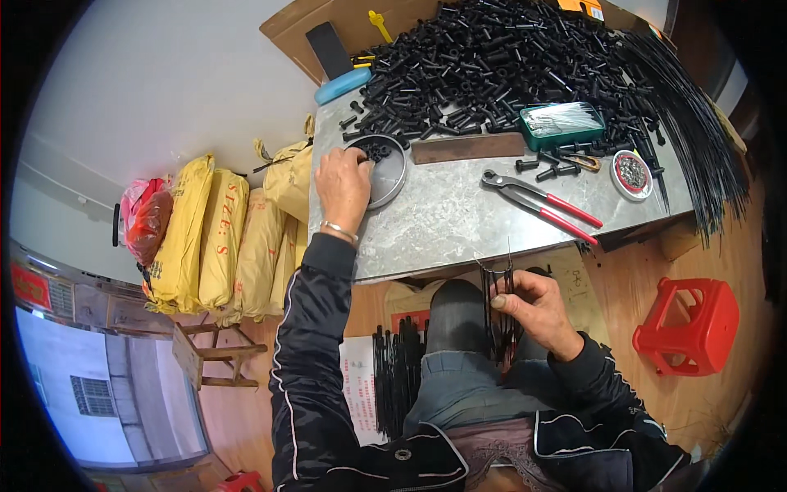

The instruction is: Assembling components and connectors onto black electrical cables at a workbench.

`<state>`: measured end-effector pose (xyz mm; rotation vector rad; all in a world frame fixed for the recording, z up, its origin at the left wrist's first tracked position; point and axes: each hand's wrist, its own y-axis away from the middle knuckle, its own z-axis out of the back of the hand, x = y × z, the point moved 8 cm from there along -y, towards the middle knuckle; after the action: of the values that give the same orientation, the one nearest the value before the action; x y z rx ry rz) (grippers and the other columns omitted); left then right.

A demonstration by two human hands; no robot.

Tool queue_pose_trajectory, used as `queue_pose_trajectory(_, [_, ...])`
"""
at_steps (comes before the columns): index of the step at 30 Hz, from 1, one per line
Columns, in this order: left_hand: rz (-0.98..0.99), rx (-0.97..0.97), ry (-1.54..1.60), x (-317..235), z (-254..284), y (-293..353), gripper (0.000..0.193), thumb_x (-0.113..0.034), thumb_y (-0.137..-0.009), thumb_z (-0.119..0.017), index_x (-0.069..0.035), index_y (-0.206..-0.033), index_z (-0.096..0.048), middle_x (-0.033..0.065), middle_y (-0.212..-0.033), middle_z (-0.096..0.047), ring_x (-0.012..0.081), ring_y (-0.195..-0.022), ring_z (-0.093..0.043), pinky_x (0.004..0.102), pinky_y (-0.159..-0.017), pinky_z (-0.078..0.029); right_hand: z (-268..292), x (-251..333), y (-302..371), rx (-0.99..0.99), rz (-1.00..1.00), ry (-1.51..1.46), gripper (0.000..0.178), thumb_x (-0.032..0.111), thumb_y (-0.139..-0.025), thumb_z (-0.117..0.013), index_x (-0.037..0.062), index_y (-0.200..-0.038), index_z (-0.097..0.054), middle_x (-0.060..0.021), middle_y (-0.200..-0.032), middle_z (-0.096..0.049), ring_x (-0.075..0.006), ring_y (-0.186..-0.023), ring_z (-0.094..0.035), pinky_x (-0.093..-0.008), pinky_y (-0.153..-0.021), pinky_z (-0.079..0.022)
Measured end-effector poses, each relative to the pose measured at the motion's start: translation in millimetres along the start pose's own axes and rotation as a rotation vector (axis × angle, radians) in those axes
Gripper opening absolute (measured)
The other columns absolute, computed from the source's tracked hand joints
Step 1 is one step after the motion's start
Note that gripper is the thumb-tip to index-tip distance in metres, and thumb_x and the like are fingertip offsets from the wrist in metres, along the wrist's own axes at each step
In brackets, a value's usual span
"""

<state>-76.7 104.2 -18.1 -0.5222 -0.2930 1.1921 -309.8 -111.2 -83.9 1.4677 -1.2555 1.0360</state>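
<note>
At the table's left edge my left hand [342, 187] reaches over the rim of a shallow round grey dish [394, 180]. Its fingers are curled down among small black pieces [376, 152] in the dish; the fingertips and whatever they pinch are hidden. Above my lap, my right hand [537, 310] is closed, thumb against fingers, on a few thin black strips [494, 328] hanging downward. Fine wire ends stick up from their tops, and a dark curved piece joins them there. Red-handled pliers [543, 207] lie on the table beyond this hand.
A heap of black bolt-like parts [492, 66] covers the far tabletop [443, 230]. Nearer lie a flat brown bar [467, 148], a green box of pale thin pins [562, 123] and a small round tub [631, 175]. Long black strips [697, 139] overhang the right edge. A red stool [689, 326] stands right.
</note>
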Motion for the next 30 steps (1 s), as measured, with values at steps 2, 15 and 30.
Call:
queue_pose_trajectory(2, [0.012, -0.169, 0.422, -17, 20, 3, 0.012, -0.018, -0.076, -0.07, -0.008, -0.082, -0.069, 0.0105, -0.08, -0.064, 0.0272, -0.079, -0.061, 0.0369, -0.071, -0.046, 6, -4, -5, -0.018, -0.032, -0.005, 0.016, 0.012, -0.083, -0.069, -0.0012, -0.09, -0.065, -0.0013, -0.081, -0.064, -0.0074, -0.075, -0.056, -0.0233, -0.069, -0.047])
queue_pose_trajectory(15, [0.668, 0.798, 2.141, -150, 36, 146, 0.024, -0.015, -0.092, -0.055, -0.006, -0.114, -0.054, 0.0062, -0.096, -0.063, 0.0139, -0.091, -0.059, 0.028, -0.077, -0.046, -8, -17, 3, 0.166, -0.032, -0.133, 0.022, 0.02, -0.085, -0.071, 0.0005, -0.081, -0.062, 0.0009, -0.069, -0.058, -0.0056, -0.064, -0.054, -0.0224, -0.057, -0.043])
queue_pose_trajectory(30, [0.803, 0.834, 2.1, -155, 55, 167, 0.037, -0.014, -0.086, -0.054, 0.001, -0.12, -0.055, 0.0056, -0.097, -0.062, 0.0137, -0.09, -0.056, 0.0265, -0.078, -0.042, -12, -16, 26, 0.17, 0.002, -0.08, 0.021, 0.02, -0.083, -0.071, 0.0002, -0.081, -0.065, 0.0018, -0.067, -0.058, -0.0045, -0.063, -0.051, -0.0219, -0.056, -0.042])
